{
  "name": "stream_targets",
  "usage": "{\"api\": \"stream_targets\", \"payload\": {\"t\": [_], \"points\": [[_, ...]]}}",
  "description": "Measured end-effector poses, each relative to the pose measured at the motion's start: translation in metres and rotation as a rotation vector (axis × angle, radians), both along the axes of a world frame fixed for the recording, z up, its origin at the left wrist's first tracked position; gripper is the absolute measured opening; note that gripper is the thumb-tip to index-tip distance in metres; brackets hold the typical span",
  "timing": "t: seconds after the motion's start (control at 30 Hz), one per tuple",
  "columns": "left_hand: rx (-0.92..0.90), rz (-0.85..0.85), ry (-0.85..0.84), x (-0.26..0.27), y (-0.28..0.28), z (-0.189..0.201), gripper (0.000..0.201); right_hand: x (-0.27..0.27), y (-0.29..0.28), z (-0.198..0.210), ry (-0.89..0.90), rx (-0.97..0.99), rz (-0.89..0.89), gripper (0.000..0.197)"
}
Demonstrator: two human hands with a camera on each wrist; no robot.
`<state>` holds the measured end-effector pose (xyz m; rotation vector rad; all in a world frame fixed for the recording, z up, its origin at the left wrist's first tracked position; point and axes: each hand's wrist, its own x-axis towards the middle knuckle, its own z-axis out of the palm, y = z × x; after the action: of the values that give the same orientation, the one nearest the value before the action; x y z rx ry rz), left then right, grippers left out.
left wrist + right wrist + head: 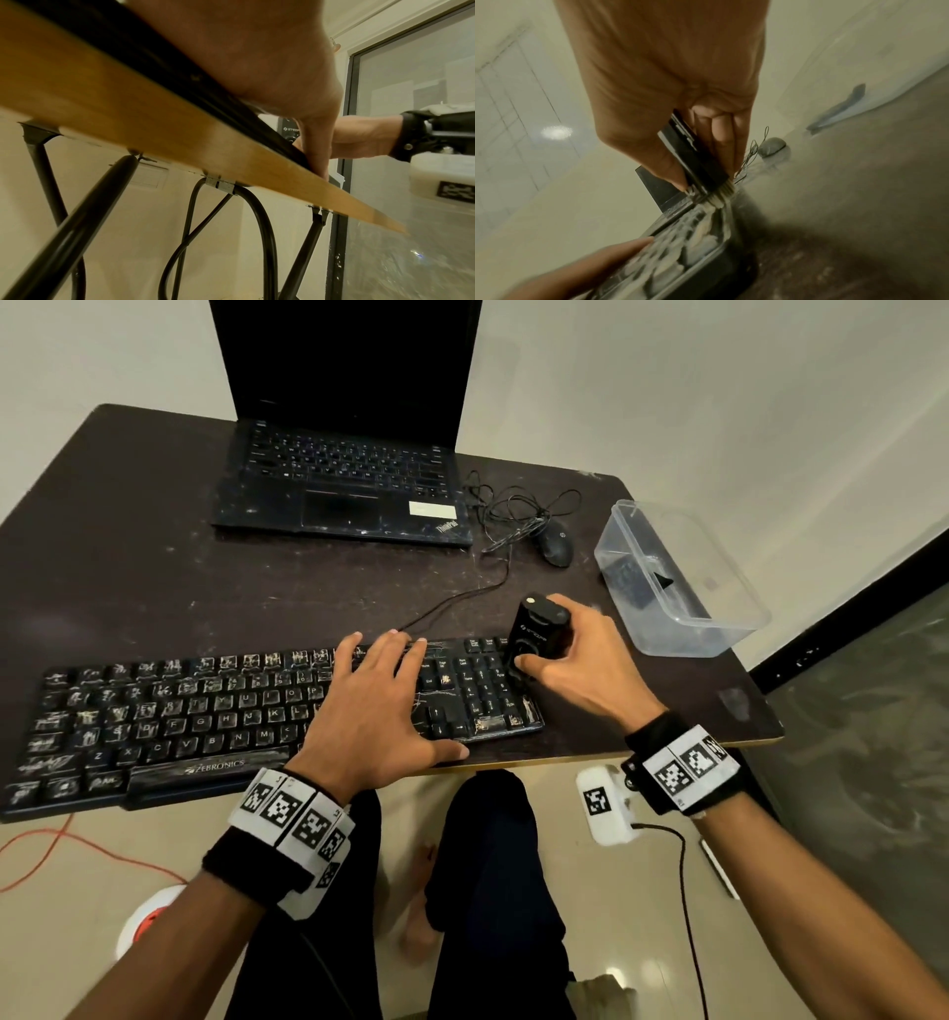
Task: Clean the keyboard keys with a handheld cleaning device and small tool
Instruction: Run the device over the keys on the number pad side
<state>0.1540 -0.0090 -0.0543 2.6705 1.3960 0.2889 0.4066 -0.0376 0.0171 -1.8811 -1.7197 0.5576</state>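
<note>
A black keyboard (205, 711), its keys smeared with white dust, lies along the table's front edge and overhangs it at the left. My left hand (369, 706) rests flat on its right-hand keys with fingers spread, thumb at the front rim. My right hand (580, 660) grips a black handheld cleaning device (539, 634) upright over the keyboard's number pad. In the right wrist view the device (693, 162) ends in a pale brush (718, 199) that touches the dusty keys (700, 239). The left wrist view shows my left hand's (257, 60) thumb (317, 150) on the keyboard's edge.
An open black laptop (344, 490) stands at the back of the dark table (128, 557). A wired mouse (557, 541) with tangled cable lies right of it. A clear plastic box (678, 577) holding small dark parts sits at the right. The table's front edge (128, 125) is light wood.
</note>
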Motion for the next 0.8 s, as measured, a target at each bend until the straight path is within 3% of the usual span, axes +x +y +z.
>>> {"api": "stream_targets", "payload": {"t": [0.6, 0.8], "points": [[0.006, 0.003, -0.016, 0.0, 0.0, 0.001, 0.134, 0.006, -0.018, -0.01, 0.13, -0.019, -0.032, 0.038], [0.009, -0.002, -0.02, 0.0, 0.0, 0.0, 0.133, -0.002, -0.014, -0.009, 0.061, 0.058, -0.06, 0.036]]}}
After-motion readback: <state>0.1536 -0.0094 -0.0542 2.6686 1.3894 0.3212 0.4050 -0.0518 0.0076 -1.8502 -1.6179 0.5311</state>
